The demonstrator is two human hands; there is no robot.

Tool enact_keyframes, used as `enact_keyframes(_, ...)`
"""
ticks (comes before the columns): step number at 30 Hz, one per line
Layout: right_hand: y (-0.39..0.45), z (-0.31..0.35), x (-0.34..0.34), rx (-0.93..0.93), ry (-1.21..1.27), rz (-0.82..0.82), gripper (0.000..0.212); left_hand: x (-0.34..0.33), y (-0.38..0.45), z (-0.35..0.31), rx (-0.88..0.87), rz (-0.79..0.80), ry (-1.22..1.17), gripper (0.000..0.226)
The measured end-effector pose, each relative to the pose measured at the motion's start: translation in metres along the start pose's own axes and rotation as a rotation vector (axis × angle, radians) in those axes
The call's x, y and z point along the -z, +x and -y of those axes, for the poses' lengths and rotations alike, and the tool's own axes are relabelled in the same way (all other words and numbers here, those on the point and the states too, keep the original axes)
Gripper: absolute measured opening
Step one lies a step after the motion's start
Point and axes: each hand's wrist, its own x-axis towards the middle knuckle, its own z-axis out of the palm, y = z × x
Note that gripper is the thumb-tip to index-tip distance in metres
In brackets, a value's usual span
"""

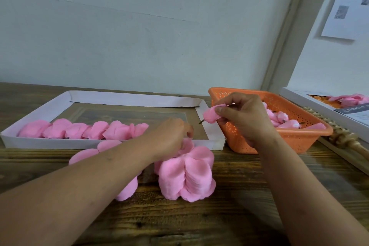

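One bud [210,116] pinched in my right hand [245,120] at 1 o'clock of the petal stack [189,175]; left hand [169,138] on it, grip unclear, could lift several clinging petals.

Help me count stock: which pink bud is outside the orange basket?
The bud pinched by the right hand; the other buds lie inside the basket.

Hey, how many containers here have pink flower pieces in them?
3: the white cardboard tray at the left, the orange basket behind the right hand, and a white box at the far right edge, partly cut off, so more may be hidden.
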Motion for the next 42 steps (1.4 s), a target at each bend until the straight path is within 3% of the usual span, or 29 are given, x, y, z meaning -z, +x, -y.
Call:
enact_keyframes(3,0.000,0.001,-0.001,-0.004,-0.004,-0.004,0.016,0.003,0.001,-0.001,-0.008,0.023,0.002,0.006)
enact_keyframes(16,0.001,0.000,-0.001,0.000,-0.007,-0.007,0.016,0.001,-0.002,0.002,0.032,-0.079,0.034,0.027)
enact_keyframes(19,0.001,0.000,-0.001,0.000,-0.007,-0.005,0.011,0.001,-0.004,0.002,0.034,-0.118,0.016,0.010)
enact_keyframes(28,0.000,0.001,0.000,0.009,-0.009,-0.003,0.019,0.005,-0.008,0.003,0.011,-0.146,-0.025,0.011)
enact_keyframes(30,0.000,0.000,-0.001,0.006,-0.005,-0.004,0.020,0.013,-0.009,0.002,0.008,-0.117,-0.134,0.009)
enact_keyframes(34,0.000,0.000,0.000,0.005,-0.006,-0.003,0.019,0.030,-0.013,0.001,0.121,-0.041,-0.509,0.024)
enact_keyframes(37,0.000,0.000,0.000,0.007,-0.008,-0.002,0.019,0.035,-0.017,0.000,0.224,0.116,-0.775,0.017)
enact_keyframes(40,0.000,0.000,0.000,0.013,-0.004,-0.002,0.020,0.036,-0.021,-0.002,0.222,0.262,-0.662,0.012)
enact_keyframes(42,0.000,0.000,0.000,0.017,0.003,-0.004,0.020,0.038,-0.023,-0.006,0.237,0.273,-0.594,0.013)
